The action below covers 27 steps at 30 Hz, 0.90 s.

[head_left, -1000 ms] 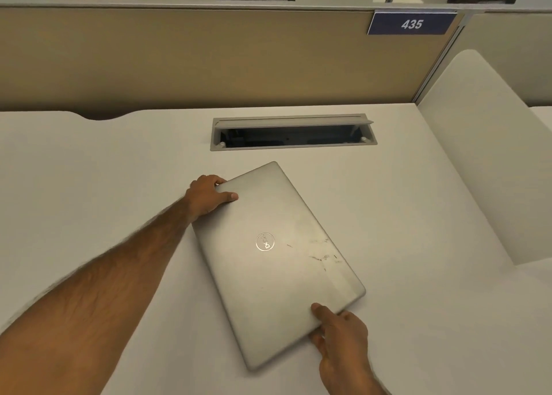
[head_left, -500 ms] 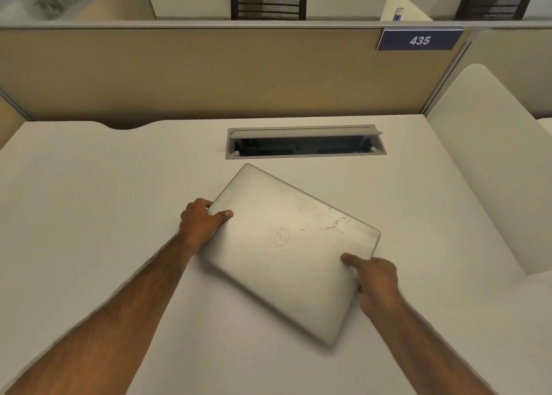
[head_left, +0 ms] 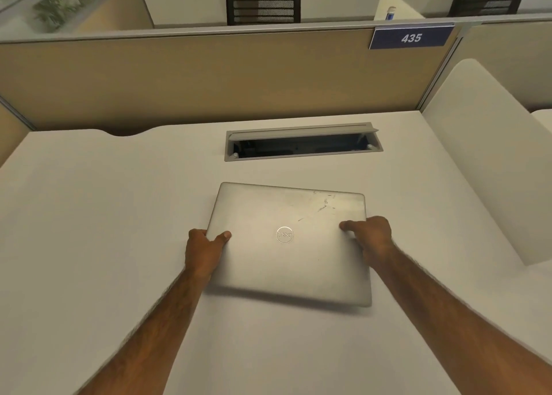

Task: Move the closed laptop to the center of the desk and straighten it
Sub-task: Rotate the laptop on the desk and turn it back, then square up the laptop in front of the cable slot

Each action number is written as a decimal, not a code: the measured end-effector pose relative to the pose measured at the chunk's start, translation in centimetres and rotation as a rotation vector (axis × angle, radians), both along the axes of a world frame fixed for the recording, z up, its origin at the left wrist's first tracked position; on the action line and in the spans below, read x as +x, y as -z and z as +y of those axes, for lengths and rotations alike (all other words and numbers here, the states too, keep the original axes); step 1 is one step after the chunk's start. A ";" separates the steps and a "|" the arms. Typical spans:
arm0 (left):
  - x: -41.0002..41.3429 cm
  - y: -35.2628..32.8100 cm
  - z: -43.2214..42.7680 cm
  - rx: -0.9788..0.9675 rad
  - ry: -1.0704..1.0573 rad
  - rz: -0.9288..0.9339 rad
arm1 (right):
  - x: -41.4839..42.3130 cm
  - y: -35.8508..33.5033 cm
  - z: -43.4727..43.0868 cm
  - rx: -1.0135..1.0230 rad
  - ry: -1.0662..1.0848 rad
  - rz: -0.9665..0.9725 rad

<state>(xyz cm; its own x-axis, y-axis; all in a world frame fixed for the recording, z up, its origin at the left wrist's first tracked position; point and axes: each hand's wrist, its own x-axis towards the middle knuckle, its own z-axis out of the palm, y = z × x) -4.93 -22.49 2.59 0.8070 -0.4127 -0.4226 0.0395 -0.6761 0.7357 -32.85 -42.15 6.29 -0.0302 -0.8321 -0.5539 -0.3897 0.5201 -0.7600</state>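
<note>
1. The closed silver laptop (head_left: 291,242) lay in the middle of the frame on the pale tabletop (head_left: 89,215), just below the open cable tray (head_left: 303,142) set into the surface.
2. The left hand (head_left: 206,249) grasped the laptop's left edge, thumb on the lid and fingers curled under or around the side. The right hand (head_left: 369,237) grasped the right edge the same way.
3. A shadow under the near edge suggested that edge was raised off the tabletop; whether the far edge touched could not be told.
4. The far edge ran nearly parallel to the cable tray, with the right side sitting slightly lower in the frame, so a small twist probably remained.
5. To finish well, both hands should turn the laptop together until its far edge matched the tray's line, then lower it flat and gently.
6. An even grip on both sides would keep the smooth metal lid from slipping or dropping a corner.
</note>
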 end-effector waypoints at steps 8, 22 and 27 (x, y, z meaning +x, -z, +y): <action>-1.3 -0.2 0.0 0.019 -0.082 -0.027 | 0.8 1.4 -2.2 -0.038 -0.056 0.070; -2.1 0.0 0.4 0.053 -0.122 -0.032 | 1.8 2.0 -3.3 -0.110 -0.114 0.179; -2.3 -0.1 0.8 0.087 -0.120 -0.062 | 2.5 2.1 -3.3 -0.122 -0.147 0.210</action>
